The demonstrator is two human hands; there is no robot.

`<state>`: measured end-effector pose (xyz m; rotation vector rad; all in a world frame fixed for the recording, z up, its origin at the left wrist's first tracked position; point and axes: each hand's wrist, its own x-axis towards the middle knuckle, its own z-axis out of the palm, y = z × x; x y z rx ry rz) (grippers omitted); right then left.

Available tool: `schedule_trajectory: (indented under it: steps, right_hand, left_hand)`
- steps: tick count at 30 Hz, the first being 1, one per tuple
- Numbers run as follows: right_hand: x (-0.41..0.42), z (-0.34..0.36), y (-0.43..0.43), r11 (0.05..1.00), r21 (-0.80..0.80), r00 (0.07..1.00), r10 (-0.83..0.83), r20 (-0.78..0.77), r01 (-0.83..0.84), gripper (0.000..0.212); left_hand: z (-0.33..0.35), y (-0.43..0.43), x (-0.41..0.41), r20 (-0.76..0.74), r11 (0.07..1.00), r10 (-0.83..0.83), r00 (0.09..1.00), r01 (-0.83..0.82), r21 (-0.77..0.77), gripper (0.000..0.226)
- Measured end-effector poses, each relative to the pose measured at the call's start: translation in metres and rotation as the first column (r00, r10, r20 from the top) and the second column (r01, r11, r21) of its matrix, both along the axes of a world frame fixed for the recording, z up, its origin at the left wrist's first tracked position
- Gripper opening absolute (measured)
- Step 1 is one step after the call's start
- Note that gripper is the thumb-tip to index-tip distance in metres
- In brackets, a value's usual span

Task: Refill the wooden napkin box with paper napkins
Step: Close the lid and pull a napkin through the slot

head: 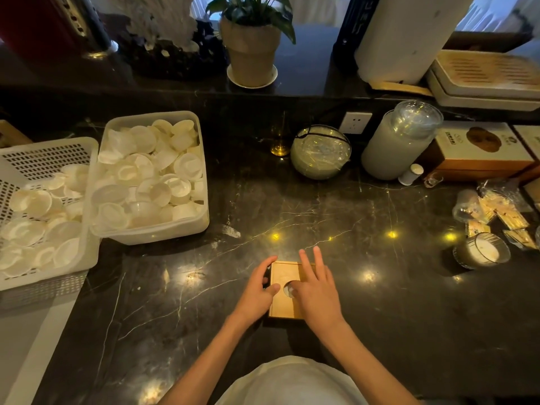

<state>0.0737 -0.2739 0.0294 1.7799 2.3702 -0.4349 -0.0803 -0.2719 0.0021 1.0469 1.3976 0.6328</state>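
From the head camera, a small wooden box (285, 290) sits on the dark marble counter (380, 287), just in front of the person. The left hand (258, 292) cups the box's left side, thumb resting on the lid. The right hand (315, 290) lies spread over the lid, a fingertip at the round hole where white paper shows. Two white bins of small cups (152, 176) stand well apart to the left.
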Motion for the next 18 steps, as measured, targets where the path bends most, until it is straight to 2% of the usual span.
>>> schedule_trajectory:
  steps: [6,14,18]
  right_hand:
    - [-0.011,0.007,0.004,0.996,-0.079,0.992,0.044,0.116,-0.035,0.024]
    - [-0.006,0.01,-0.005,0.995,-0.103,0.995,0.027,0.091,-0.018,0.047]
    - [-0.004,0.008,-0.006,0.998,-0.064,1.0,0.007,0.013,-0.006,0.034]
  left_hand:
    - [-0.003,-0.002,0.002,0.008,1.0,0.015,1.0,-0.015,0.002,0.064]
    - [-0.004,-0.003,0.002,0.011,1.0,0.021,1.0,-0.021,-0.009,0.064]
    - [-0.005,-0.003,0.002,0.021,1.0,0.023,1.0,-0.023,-0.005,0.064]
